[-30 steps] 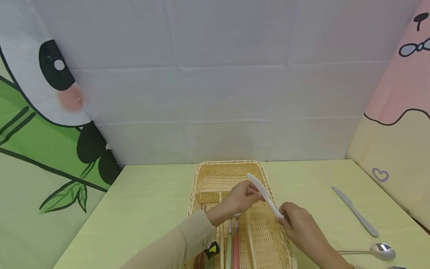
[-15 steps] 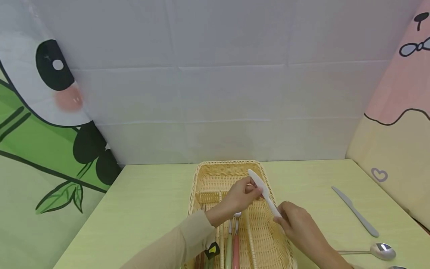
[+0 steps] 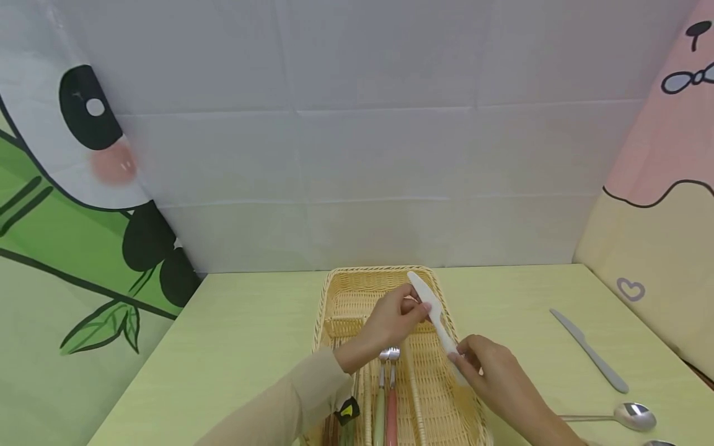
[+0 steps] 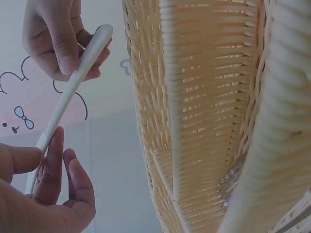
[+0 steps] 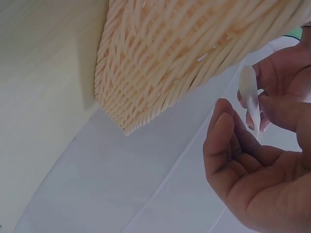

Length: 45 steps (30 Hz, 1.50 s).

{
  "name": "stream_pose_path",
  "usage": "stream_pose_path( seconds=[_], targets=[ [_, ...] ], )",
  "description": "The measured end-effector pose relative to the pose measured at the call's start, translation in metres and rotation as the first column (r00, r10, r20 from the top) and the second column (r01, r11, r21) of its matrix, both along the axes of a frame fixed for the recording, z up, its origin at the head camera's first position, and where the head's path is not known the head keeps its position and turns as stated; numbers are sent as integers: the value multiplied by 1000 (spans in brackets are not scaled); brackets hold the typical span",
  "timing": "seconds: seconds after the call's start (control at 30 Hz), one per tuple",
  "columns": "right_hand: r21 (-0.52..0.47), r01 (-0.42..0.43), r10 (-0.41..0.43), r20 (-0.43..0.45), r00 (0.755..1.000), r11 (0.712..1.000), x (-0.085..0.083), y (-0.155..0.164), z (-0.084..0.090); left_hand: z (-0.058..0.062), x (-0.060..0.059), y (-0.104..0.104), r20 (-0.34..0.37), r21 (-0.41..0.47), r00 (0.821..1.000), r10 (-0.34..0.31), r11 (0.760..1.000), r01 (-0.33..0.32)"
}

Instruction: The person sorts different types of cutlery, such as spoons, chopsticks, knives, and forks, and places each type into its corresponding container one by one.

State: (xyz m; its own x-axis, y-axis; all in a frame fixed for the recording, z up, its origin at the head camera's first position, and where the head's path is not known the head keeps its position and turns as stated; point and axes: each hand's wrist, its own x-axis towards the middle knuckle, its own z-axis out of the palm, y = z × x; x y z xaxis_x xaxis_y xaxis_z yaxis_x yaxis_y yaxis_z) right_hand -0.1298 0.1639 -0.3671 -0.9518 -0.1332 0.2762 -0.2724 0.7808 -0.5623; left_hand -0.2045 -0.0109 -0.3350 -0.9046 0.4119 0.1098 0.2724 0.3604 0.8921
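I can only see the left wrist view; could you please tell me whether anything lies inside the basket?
Observer: Yes. A green-handled utensil and a pink-handled utensil lie side by side in a middle compartment of the basket.
Operator: Thank you. Is the white knife over the basket?
Observer: Yes, above its right side. The left hand pinches the far end and the right hand the near end.
Operator: Is any cutlery outside the basket?
Observer: A grey knife and a spoon lie on the table, to the right.

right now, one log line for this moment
left hand: pinches white knife | right hand: holds its other end | over wicker basket
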Motion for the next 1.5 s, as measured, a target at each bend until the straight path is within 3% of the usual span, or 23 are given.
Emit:
stream_pose_path(
  seconds=[0.17,0.47,0.77,0.97,1.27,1.5],
  targets=[
    [12,5,-5,-56,998,1000,0,5,-1,1,-1,-5,13,2,1000,15,1000,-15],
    [26,68,-66,-42,997,997,-4,25,-4,-1,-3,-9,25,-32,999,34,999,-33],
    [59,111,-108,-38,993,992,-12,55,-14,-7,-2,-13,97,-164,995,-8,986,24],
    [85,137,-133,-60,989,987,-18,75,-21,-11,0,-12,98,-239,995,-24,970,47],
    [110,176,-169,-69,983,978,-26,107,-35,-21,1,-9,136,-249,990,-27,966,61],
    [125,183,-178,-50,983,975,-29,131,-40,-25,6,-7,116,-299,992,-43,951,76]
  ],
)
